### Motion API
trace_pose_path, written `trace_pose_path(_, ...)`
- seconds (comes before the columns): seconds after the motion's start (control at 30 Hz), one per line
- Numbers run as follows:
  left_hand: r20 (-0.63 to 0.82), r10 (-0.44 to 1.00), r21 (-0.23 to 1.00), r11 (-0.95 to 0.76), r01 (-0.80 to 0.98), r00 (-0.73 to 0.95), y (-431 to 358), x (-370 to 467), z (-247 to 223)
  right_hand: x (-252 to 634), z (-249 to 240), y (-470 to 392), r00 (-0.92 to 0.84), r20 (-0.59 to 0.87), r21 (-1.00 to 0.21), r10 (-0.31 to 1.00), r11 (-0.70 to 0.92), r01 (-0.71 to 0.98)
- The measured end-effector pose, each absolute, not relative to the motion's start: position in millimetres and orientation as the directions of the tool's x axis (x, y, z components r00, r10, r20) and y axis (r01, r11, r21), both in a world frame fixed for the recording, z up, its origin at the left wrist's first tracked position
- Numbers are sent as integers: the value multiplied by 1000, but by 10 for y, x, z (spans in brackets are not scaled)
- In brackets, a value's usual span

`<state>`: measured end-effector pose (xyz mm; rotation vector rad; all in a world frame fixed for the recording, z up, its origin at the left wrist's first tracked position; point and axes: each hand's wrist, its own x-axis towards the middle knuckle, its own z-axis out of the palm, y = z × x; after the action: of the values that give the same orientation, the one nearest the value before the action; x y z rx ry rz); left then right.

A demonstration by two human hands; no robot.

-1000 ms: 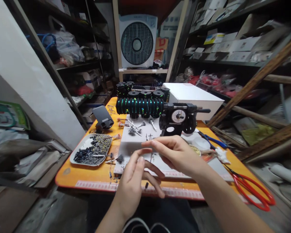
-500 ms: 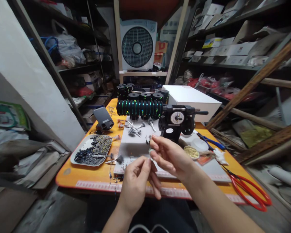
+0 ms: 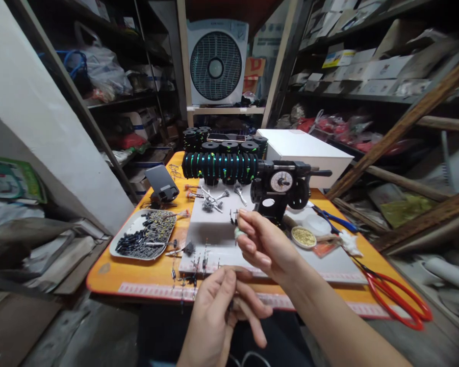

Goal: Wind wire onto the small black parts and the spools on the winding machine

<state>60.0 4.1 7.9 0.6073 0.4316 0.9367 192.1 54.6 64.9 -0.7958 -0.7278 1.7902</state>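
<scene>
My left hand [image 3: 222, 306] is low at the table's front edge, thumb pressed on the index finger and the other fingers spread. A small dark bit shows between its fingers, too small to name. Above it, my right hand [image 3: 268, 242] has its thumb and fingertips drawn together, a pale green wrap [image 3: 237, 233] on one finger; whatever they pinch is too fine to see. Small dark pieces on thin wires [image 3: 204, 262] stand at the front of the white board [image 3: 218, 239]. Behind is a black winder with a dial [image 3: 281, 181], carrying a row of black spools [image 3: 220, 167].
A white tray [image 3: 117, 239] of small black and yellow-tipped parts stands left, beside a dark grey stand [image 3: 161, 183]. To the right are a dish of gold bits [image 3: 304, 237], blue-handled pliers [image 3: 338, 220] and red-handled scissors [image 3: 400, 298]. A white box [image 3: 306, 148] is behind.
My left hand has dropped away from my right hand, and its fingers have spread more. My right hand stays nearly in place. The view has shifted slightly.
</scene>
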Motion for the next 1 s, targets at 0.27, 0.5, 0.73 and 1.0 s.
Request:
trace_pose_path(0.27, -27, 764, 558, 547, -625, 645, -39, 514, -120, 1954, 625, 532, -266, -183, -776, 947, -305, -552)
trace_pose_path(0.5, -40, 753, 617, 536, -577, 657, -39, 489, -128, 1987, 682, 517, -281, -176, -784, 943, -307, -539)
trace_pose_path(0.73, -41, 730, 591, 568, -572, 682, -66, 460, -111, 1984, 667, 523, -273, -148, -802, 950, -277, -529)
trace_pose_path(1.0, -119, 786, 673, 513, -533, 606, -85, 381, -116, 1989, 506, 202, -428, -143, -990, 893, -131, 57)
